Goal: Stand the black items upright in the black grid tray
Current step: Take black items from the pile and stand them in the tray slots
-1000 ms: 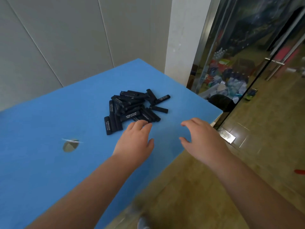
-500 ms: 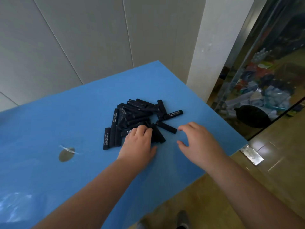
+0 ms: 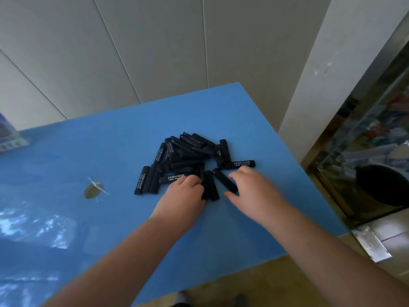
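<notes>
Several black stick-shaped items with white lettering lie in a loose pile on the blue table. My left hand rests at the pile's near edge, fingers curled down over the ends of two items. My right hand is just right of it, thumb and fingers spread on either side of one slanted item. One more item lies alone beyond my right hand. No black grid tray is in view.
A round hole sits in the table left of the pile. A printed box shows at the far left edge. The table's right and near edges drop to a wooden floor; a white pillar and glass door stand at the right.
Both hands moved forward to the pile. The left fingers curled onto items at its near edge; the right hand reached the slanted item. The view swung left and closer.
</notes>
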Available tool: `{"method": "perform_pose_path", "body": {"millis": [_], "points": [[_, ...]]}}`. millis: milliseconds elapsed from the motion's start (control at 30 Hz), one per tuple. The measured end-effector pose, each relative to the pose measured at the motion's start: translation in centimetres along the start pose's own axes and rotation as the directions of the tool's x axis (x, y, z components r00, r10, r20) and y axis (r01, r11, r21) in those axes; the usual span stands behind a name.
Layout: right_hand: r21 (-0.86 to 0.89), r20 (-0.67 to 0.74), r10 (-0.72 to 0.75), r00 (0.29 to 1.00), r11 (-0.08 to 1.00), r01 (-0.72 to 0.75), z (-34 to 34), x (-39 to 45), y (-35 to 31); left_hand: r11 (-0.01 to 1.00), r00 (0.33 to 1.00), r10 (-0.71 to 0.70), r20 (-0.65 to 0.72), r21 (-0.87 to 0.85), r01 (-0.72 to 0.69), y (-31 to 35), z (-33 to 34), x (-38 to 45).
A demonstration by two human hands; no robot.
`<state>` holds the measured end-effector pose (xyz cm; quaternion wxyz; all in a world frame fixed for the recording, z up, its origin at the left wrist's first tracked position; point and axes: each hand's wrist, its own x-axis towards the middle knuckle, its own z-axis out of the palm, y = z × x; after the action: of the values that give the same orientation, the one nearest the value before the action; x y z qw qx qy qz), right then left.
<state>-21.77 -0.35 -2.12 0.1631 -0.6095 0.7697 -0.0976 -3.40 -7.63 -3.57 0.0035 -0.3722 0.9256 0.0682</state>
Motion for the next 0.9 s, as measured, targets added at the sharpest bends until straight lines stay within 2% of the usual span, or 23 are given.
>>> {"method": "perform_pose_path", "body": {"millis": [67, 200, 367, 467, 633, 767, 900], "points": [[0.006, -0.009, -0.019, 1.0, 1.0, 0.019, 0.1, 0.6, 0.0, 0.998, 0.999, -0.041, -0.026, -0.038, 0.04, 0.4, 0.2, -0.3], [0.046, -0.013, -0.01, 1.0, 0.999, 0.01, 0.5, 1.1, 0.2, 0.947, 0.968, -0.242, -0.072, -0.234, 0.22, 1.2, -0.2, -0.3], [0.045, 0.023, 0.008, 1.0, 0.999, -0.009, -0.1, 0.7, 0.3, 0.929, 0.94, -0.341, -0.007, -0.158, 0.336, 2.4, -1.0, -0.1], [0.192, 0.054, 0.062, 0.997, 0.979, -0.071, -0.2, 0.4, 0.8, 0.908, 0.919, -0.39, 0.057, -0.139, 0.394, 3.1, -1.3, 0.3], [0.597, 0.147, 0.167, 0.975, 0.771, -0.222, -0.7, -0.6, 1.4, 0.893, 0.897, -0.431, 0.098, -0.092, 0.44, 3.8, -2.1, 0.5], [0.707, 0.189, 0.181, 0.965, 0.657, -0.262, -0.9, -1.1, 1.9, 0.859, 0.864, -0.479, 0.155, -0.121, 0.497, 3.8, -2.1, 0.6], [0.773, 0.185, 0.17, 0.968, 0.583, -0.25, -1.4, -1.6, 2.4, 0.813, 0.855, -0.508, 0.106, -0.268, 0.517, 3.3, -2.5, 0.1]]}}
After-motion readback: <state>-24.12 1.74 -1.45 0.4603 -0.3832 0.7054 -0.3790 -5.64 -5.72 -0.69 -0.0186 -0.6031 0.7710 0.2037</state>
